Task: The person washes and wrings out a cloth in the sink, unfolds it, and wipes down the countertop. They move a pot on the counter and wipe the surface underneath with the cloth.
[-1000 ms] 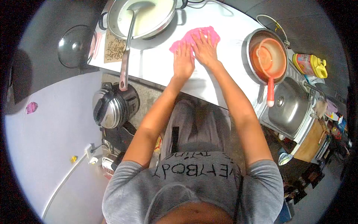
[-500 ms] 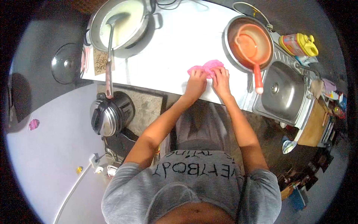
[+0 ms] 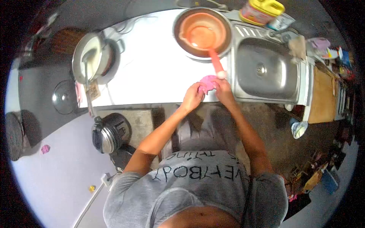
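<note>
A crumpled pink cloth [image 3: 208,83] is bunched between my two hands near the front edge of the white counter. On its left side my left hand [image 3: 193,96] is closed on it, and my right hand [image 3: 224,92] grips it from the right. Just beyond them, an orange dipper [image 3: 201,32] rests in a round metal bowl [image 3: 176,36]. The dipper's handle points toward me and ends close to my right hand.
To the right is a steel sink [image 3: 266,68], with a yellow jug [image 3: 260,11] behind it. A pot [image 3: 78,60] of pale liquid with a ladle [image 3: 86,72] stands on the counter's left end. Below sits an electric pressure cooker [image 3: 110,133]; a cutting board [image 3: 321,95] is beyond the sink.
My view has swung to the right, bringing the sink and bowl nearer the middle. The cloth and both hands are now closer to the sink and the dipper's handle, still together.
</note>
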